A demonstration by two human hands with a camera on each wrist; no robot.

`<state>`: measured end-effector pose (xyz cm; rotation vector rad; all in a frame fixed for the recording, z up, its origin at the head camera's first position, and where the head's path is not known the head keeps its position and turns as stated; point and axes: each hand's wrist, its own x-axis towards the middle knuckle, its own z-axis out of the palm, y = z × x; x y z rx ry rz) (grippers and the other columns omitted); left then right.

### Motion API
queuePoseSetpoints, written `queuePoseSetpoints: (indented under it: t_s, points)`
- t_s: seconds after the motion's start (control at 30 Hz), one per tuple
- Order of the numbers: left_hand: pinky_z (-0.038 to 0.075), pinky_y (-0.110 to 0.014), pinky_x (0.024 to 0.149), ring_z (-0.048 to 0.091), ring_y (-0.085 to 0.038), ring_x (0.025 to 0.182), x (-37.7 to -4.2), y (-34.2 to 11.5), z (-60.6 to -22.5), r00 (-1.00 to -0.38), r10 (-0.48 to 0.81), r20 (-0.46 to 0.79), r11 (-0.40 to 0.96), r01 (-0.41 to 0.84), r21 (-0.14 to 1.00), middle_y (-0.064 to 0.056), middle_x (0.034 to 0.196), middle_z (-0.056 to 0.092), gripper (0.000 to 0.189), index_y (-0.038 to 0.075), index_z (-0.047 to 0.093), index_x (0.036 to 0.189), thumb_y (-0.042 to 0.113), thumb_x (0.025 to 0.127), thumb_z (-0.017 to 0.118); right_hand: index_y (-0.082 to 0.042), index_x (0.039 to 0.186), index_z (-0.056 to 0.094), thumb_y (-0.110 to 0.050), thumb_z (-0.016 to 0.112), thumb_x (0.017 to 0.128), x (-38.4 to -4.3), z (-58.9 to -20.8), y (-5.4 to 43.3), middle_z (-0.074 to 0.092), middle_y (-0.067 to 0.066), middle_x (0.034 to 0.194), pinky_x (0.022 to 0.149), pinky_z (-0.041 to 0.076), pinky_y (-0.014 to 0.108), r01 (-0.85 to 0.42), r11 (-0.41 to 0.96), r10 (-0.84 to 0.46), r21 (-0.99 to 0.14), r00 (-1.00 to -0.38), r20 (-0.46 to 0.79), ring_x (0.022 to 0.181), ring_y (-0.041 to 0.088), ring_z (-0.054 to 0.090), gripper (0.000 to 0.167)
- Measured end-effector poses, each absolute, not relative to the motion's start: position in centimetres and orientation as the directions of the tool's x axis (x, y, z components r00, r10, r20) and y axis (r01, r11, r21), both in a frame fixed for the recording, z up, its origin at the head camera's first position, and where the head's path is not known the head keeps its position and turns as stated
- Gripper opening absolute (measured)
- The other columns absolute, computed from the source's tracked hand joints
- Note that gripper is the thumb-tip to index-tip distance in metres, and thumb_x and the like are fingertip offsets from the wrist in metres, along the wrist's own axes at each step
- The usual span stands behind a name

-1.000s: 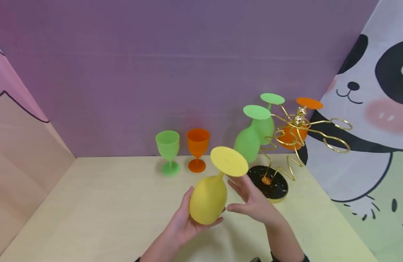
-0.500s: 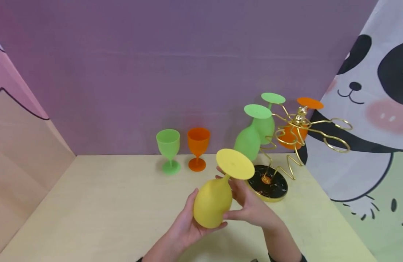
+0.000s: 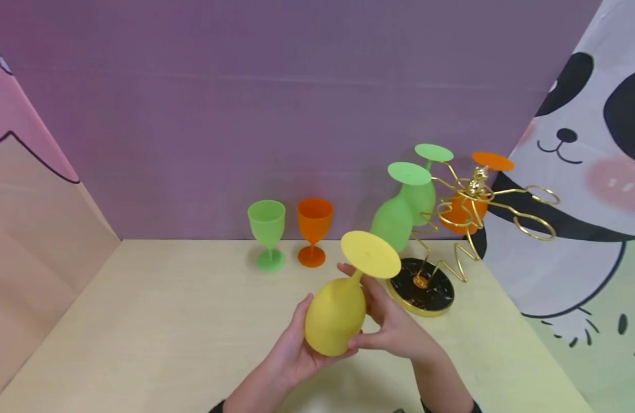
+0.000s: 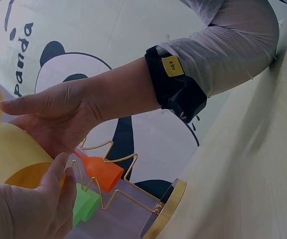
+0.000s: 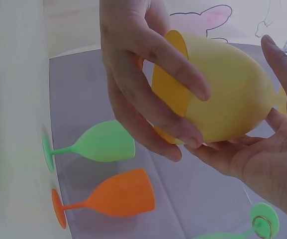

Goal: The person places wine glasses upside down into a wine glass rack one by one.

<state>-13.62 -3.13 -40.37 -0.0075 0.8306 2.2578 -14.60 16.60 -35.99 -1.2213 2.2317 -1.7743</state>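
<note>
A yellow goblet is held upside down and tilted above the table, its round foot up and leaning right. My left hand grips the bowl from the left and below; in the right wrist view its fingers wrap the rim. From the other side my right hand holds the goblet, thumb low on the bowl and fingers behind it near the stem. Right of the hands stands a gold wire rack on a round black base. Two green goblets and an orange goblet hang inverted on it.
Two goblets stand upright at the table's back edge, one green and one orange. Wire rings stick out at the rack's right. A purple backdrop rises behind the pale table, with a panda print at right.
My right hand has come in from just beside the goblet and now holds it. The goblet and left hand shifted slightly right, then stayed almost still over the last half second.
</note>
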Motion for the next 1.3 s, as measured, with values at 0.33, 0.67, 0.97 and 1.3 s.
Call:
queuePoseSetpoints:
  t_s: [0.33,0.67,0.97,1.3]
  points:
    - [0.049,-0.046,0.101,0.061,-0.031,0.11,-13.65,-3.18,-40.27,-0.737,0.637,-0.226,-0.558,-0.643,0.525,-0.019,0.133,0.047,0.079,0.017,0.024,0.15,0.063,0.091,0.048,-0.003,0.148,0.023,0.006,0.081,0.069,-14.37,-36.11,16.29,0.028,0.025,0.153,0.112,0.033,0.02,-0.545,0.077,-0.567,-0.835,-0.713,0.413,0.138,0.009,0.038,0.099]
    - [0.048,-0.046,0.101,0.061,-0.031,0.109,-13.64,-3.27,-40.07,-0.733,0.643,-0.224,-0.554,-0.646,0.524,-0.018,0.133,0.047,0.077,0.018,0.023,0.15,0.063,0.092,0.047,-0.007,0.146,0.024,0.004,0.081,0.071,-14.17,-36.26,15.94,0.037,0.016,0.15,0.111,0.034,0.02,-0.516,0.093,-0.546,-0.851,-0.742,0.39,0.135,0.009,0.041,0.095]
    - [0.049,-0.044,0.101,0.061,-0.029,0.109,-13.6,-3.24,-40.02,-0.73,0.647,-0.22,-0.553,-0.648,0.524,-0.019,0.133,0.046,0.071,0.017,0.022,0.15,0.061,0.096,0.037,-0.017,0.15,0.022,-0.003,0.083,0.072,-14.02,-36.27,15.87,0.038,0.012,0.151,0.11,0.033,0.017,-0.49,0.158,-0.524,-0.857,-0.778,0.348,0.135,0.006,0.04,0.1]
    - [0.051,-0.042,0.098,0.061,-0.029,0.109,-13.64,-3.31,-39.95,-0.733,0.642,-0.225,-0.552,-0.646,0.527,-0.019,0.132,0.046,0.072,0.017,0.022,0.15,0.062,0.095,0.038,-0.011,0.148,0.023,-0.007,0.084,0.071,-14.1,-36.59,15.72,0.039,0.014,0.15,0.11,0.031,0.016,-0.483,0.184,-0.508,-0.856,-0.792,0.338,0.132,0.006,0.043,0.098]
